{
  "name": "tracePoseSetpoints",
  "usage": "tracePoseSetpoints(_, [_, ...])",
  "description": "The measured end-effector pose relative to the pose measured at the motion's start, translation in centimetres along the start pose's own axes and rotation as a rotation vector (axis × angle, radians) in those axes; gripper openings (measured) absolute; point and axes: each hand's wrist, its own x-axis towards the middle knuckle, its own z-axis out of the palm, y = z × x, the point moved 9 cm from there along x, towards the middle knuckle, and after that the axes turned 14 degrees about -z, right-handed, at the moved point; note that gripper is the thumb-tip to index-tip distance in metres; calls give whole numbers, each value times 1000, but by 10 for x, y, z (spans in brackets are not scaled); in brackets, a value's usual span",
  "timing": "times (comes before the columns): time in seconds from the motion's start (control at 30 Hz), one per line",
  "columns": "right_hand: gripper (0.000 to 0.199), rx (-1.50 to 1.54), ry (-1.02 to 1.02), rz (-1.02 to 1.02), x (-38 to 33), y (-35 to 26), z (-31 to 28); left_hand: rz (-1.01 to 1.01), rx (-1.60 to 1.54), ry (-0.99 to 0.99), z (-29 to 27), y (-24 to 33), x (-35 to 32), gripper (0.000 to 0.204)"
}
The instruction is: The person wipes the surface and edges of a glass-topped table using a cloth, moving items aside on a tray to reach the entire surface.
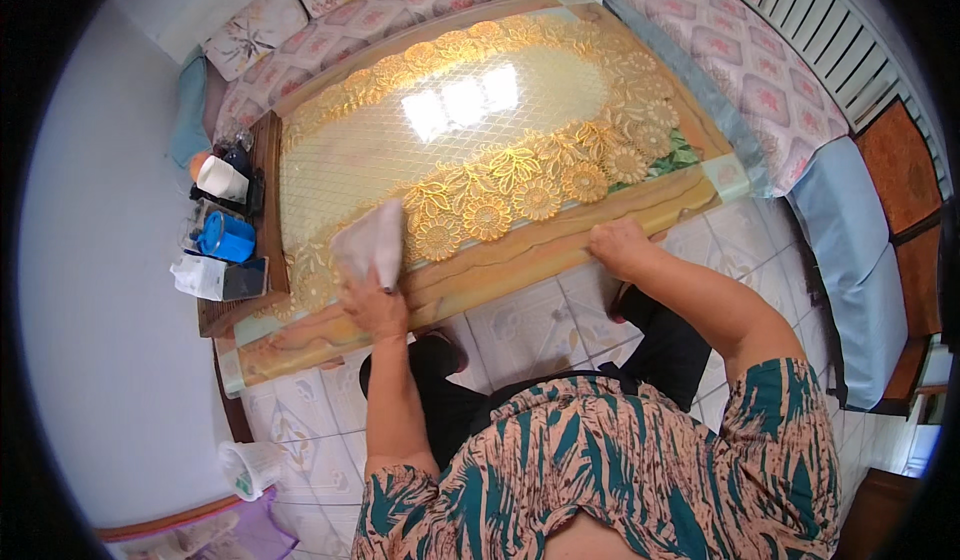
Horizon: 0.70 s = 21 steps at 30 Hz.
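My left hand (376,308) grips a pale pinkish-grey cloth (369,244) at the near left part of a low table (500,278). The cloth is bunched up and lies over the gold lace table cover (486,216), which has a flower border and a lattice middle. Closed at the table's near edge, to the right, is my right hand (618,244). Its fingers curl over the marble-patterned rim; whether they hold anything under them is hidden.
A wooden rack (270,210) at the table's left end carries a blue mug (227,236), white cups (222,178) and a tissue pack (199,276). Cushioned seating (740,55) runs along the far and right sides. A white waste basket (252,468) stands on the tiled floor (515,325).
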Motion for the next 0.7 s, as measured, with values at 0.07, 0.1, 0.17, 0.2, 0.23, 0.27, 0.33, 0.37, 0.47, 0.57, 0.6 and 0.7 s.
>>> tracePoseSetpoints(0.07, [14, -5, -7, -4, 0, 1, 0, 194, 65, 35, -22, 24, -5, 48])
tracePoseSetpoints(0.1, [14, -2, -6, -1, -3, 3, 1, 296, 91, 48, -23, 37, -9, 48])
tracePoseSetpoints(0.17, [13, 4, 4, -25, 0, -4, -6, 549, -124, -58, -2, 51, -32, 48])
tracePoseSetpoints(0.2, [12, 9, 5, -32, 2, -7, -10, 506, -245, -237, 16, 54, -46, 52])
tracePoseSetpoints(0.23, [12, 12, 0, -28, 2, -5, -10, 652, -140, -321, 14, 81, -69, 60])
tracePoseSetpoints(0.27, [11, 10, 26, -19, 1, -4, -10, 657, -127, -342, 5, 99, -80, 63])
tracePoseSetpoints(0.33, [10, 3, 81, -1, -4, -3, -11, 645, -93, -333, 2, 108, -81, 68])
tracePoseSetpoints(0.37, [10, 3, 66, 8, -3, -1, -7, 629, -71, -304, 8, 105, -72, 70])
tracePoseSetpoints(0.47, [9, 13, 27, 25, -5, 2, -3, 510, -42, -252, 32, 83, -30, 71])
tracePoseSetpoints(0.57, [9, 13, 28, -9, -1, -7, -17, 275, 5, -151, 58, 13, 39, 70])
tracePoseSetpoints(0.6, [9, 3, 15, -6, -2, -6, -14, 135, 98, -159, 60, -4, 55, 65])
tracePoseSetpoints(0.7, [10, -5, -4, 3, -5, -2, -7, -192, 187, -210, 47, -24, 81, 59])
